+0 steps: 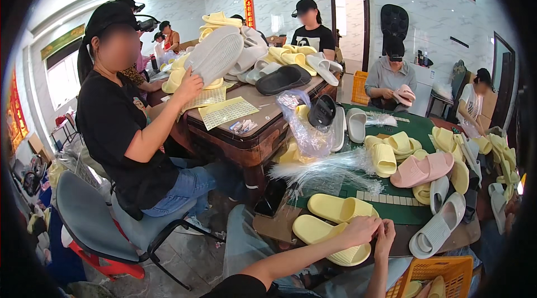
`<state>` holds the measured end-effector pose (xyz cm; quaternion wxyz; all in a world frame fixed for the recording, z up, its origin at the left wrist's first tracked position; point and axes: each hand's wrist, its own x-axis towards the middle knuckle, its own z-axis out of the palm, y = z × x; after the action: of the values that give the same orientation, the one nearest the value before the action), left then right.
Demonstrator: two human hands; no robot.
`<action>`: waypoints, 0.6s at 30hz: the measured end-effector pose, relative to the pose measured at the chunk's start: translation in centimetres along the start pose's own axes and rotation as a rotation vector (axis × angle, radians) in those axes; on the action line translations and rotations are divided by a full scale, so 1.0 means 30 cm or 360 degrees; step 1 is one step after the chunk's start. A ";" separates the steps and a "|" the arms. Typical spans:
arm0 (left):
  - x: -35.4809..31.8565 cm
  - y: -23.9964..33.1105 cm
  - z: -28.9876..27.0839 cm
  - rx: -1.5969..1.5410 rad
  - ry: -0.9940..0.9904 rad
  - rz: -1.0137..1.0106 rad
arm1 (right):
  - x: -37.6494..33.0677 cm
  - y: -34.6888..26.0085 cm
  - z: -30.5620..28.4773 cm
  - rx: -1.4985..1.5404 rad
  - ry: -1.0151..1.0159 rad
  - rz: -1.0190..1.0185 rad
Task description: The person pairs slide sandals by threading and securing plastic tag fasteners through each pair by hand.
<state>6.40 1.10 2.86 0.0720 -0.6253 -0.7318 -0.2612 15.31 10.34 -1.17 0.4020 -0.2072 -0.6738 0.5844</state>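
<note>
The left hand (362, 231) and right hand (385, 237) meet with fingers bent in and tips close together, though I cannot tell whether either grips anything. Two pale yellow slippers, smooth-soled with broad ribbed straps, lie on the green tabletop (405, 215), the far slipper (330, 207) at ten o'clock from the hands and the near slipper (312, 232) at nine, crossed by the left forearm. Beyond, clear plastic strands (330, 172) spread at eleven, a pink slipper (422, 169) sits at one, and a grey slipper (439, 228) at three.
</note>
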 end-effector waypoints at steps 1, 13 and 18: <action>0.001 -0.001 0.002 -0.0001 0.0010 -0.0003 | 0.000 0.001 -0.001 -0.0013 0.0008 -0.0004; -0.005 -0.015 0.019 0.0006 0.0104 0.0077 | -0.013 -0.032 0.012 0.0071 -0.0021 -0.0059; -0.002 -0.011 0.018 0.0000 0.0094 0.0081 | -0.010 -0.032 0.009 0.0075 0.0013 -0.0014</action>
<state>6.20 1.27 2.27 0.1002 -0.6357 -0.7133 -0.2777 15.46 9.72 -0.35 0.4121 -0.1971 -0.6591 0.5974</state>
